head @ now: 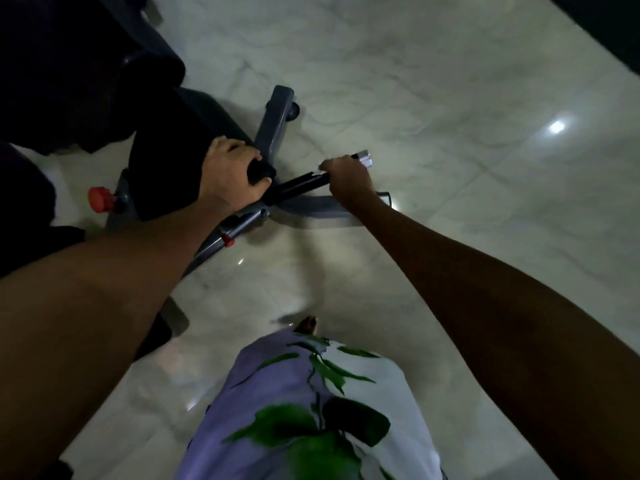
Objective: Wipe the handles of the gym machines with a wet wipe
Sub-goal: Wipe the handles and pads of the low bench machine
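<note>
At far left, dark padded parts of a gym machine (pixel 79 74) fill the upper corner, dim and hard to make out. Below them a red knob (pixel 100 199) sticks out from the machine's grey metal frame (pixel 273 123), which stands on a pale, glossy marble floor (pixel 450 98). A smaller red knob (pixel 228 240) sits lower on a slanted grey tube of the same frame.

Just right of the padding, the person's left hand (pixel 230 176) grips the rounded black end of a handle (pixel 261 170), fingers curled over the top and thumb underneath. From that hand a black handle bar (pixel 299 185) runs up and to the right.

Further right, the right hand (pixel 348 178) is clenched around the far part of this bar. A small white edge of a wet wipe (pixel 323 165) shows at the knuckles, pressed between the hand and the bar; most of the wipe is hidden inside the grip. Beyond the fist, the bar's silvery end cap (pixel 364 158) pokes out.

Both bare forearms reach in from the lower corners. At bottom centre, the person's garment (pixel 311 410), lilac and white with green leaf prints, hangs down, and a bit of a foot (pixel 306 324) shows just above its hem. At far right, a bright spot of light (pixel 556 127) reflects on the floor.
</note>
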### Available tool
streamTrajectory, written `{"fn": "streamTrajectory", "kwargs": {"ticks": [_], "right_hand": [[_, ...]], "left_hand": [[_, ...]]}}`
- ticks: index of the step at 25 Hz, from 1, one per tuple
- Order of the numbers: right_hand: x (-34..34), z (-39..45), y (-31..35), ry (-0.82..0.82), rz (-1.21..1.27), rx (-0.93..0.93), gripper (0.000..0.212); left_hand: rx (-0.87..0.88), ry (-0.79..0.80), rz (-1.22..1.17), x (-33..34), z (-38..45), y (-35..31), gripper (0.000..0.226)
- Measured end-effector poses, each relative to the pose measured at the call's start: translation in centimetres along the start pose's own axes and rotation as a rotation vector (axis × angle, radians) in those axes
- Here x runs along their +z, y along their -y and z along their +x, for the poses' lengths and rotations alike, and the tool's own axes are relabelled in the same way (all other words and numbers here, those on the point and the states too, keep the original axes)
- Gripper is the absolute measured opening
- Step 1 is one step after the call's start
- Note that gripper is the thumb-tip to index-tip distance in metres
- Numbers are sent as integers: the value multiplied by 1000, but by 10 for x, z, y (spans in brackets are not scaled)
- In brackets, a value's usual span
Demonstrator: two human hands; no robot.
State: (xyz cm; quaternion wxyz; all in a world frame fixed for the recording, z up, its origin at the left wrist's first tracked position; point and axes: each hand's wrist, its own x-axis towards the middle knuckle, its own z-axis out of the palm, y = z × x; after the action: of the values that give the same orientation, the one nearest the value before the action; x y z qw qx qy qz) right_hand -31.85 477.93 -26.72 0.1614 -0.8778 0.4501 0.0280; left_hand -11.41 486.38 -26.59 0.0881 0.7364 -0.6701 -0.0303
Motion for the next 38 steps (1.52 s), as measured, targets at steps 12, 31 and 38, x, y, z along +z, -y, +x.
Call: {"fn": "streamTrajectory", "kwargs": {"ticks": [12,31,38], "right_hand": [[-123,23,-181,-19,19,-257,49],[-246,284,-271,150,-298,-757,50],[-250,386,-236,190,-353,-924,44]], "left_hand": [[-414,371,-130,-4,125,-180,41],[-755,246,-215,7,358,-194,48],[-963,278,-200,-2,390,-149,50]]}}
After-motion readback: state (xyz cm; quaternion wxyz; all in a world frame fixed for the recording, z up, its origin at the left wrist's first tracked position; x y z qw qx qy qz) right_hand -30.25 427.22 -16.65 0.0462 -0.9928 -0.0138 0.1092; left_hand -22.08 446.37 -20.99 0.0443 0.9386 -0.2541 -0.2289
